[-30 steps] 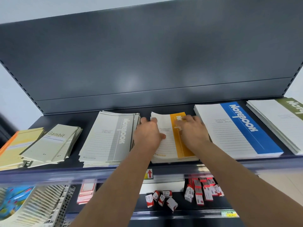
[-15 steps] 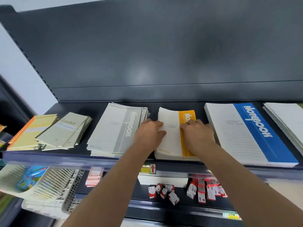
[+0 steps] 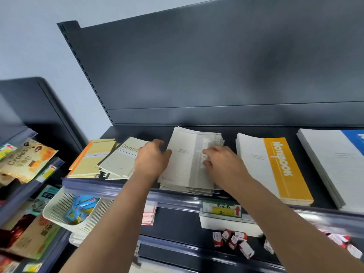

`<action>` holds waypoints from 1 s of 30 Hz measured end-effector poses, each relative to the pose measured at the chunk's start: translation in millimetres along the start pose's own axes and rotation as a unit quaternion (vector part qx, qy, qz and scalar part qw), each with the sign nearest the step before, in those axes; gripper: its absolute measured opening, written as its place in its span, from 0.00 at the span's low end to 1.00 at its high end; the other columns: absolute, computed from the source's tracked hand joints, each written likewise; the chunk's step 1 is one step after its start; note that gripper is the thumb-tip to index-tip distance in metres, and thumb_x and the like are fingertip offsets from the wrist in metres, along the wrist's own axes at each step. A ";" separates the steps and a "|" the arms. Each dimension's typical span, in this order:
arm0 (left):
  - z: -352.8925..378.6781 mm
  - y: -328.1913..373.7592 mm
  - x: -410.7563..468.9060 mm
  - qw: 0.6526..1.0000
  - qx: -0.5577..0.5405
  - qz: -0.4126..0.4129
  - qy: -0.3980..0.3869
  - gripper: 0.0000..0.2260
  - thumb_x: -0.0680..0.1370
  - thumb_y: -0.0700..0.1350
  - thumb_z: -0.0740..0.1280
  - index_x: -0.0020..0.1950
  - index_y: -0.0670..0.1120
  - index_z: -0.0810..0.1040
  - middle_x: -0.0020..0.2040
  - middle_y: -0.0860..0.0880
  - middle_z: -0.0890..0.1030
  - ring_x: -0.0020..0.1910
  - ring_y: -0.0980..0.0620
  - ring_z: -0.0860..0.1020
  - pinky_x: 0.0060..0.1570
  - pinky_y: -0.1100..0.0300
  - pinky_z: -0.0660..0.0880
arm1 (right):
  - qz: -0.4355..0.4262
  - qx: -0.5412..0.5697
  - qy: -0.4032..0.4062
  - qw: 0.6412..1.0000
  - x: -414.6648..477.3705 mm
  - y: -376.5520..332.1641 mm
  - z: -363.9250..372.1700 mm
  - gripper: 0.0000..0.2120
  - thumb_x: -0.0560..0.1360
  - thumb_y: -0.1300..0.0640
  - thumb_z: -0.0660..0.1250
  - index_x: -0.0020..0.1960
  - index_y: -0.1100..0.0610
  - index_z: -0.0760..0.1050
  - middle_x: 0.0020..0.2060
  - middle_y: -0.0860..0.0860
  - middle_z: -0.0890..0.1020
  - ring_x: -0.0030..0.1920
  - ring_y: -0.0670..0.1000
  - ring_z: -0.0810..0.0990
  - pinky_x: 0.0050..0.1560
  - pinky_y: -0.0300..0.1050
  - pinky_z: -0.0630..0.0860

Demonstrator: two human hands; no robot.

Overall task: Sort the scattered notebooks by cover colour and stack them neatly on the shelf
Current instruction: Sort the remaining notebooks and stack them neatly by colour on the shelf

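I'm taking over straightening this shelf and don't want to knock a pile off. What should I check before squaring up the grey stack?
1. Left hand at the left edge of the grey-stripe stack: ok.
2. Right hand resting on the stack's top cover: ok.
3. Grey-stripe stack edges aligned: not ok, the lower notebooks stick out at the front and the back corners are fanned.
4. Clear gap to the orange-stripe stack: ok, dark shelf shows between them.
5. Gambit notebooks tidy: not ok, skewed and overlapping the yellow pile.
6. Stray colours inside the grey-stripe stack: cannot tell.
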State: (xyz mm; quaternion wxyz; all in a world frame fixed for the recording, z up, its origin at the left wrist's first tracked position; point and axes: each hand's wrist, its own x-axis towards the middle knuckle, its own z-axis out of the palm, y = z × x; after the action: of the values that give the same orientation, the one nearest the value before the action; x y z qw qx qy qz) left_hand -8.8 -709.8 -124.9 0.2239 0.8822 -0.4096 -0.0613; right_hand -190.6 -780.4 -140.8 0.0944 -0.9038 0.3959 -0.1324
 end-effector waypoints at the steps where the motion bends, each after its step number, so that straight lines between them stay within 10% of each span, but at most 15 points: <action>1: -0.8 -8.1 6.6 0.999 -0.025 -0.009 -0.031 0.21 0.78 0.51 0.66 0.66 0.42 0.74 0.61 0.44 0.79 0.60 0.41 0.74 0.55 0.52 0.72 | 0.021 0.017 -0.010 1.000 3.9 -8.3 2.7 0.18 0.80 0.51 0.59 0.69 0.53 0.70 0.67 0.51 0.72 0.66 0.54 0.69 0.64 0.50 0.70; 11: 13.3 -24.9 27.1 0.909 -0.297 -0.057 -0.288 0.18 0.75 0.50 0.71 0.60 0.42 0.75 0.56 0.47 0.82 0.53 0.48 0.81 0.56 0.49 0.78 | 0.201 0.074 -0.108 0.971 15.5 -31.5 23.0 0.28 0.80 0.45 0.58 0.76 0.54 0.57 0.77 0.54 0.54 0.73 0.60 0.61 0.70 0.52 0.63; 30: 14.9 -5.2 28.2 0.861 -0.399 -0.096 -0.299 0.18 0.73 0.43 0.75 0.58 0.42 0.72 0.50 0.46 0.82 0.46 0.47 0.83 0.40 0.51 0.81 | 0.241 0.213 -0.084 0.943 12.2 -15.8 19.0 0.44 0.76 0.46 0.68 0.79 0.53 0.42 0.77 0.51 0.52 0.73 0.56 0.62 0.71 0.53 0.63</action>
State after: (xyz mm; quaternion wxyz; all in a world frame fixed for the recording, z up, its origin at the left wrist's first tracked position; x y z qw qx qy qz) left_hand 8.9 -733.2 -138.4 0.4164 0.6916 -0.3108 -0.5017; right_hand -165.7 -777.6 -152.4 0.3464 -0.7480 0.5554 -0.1102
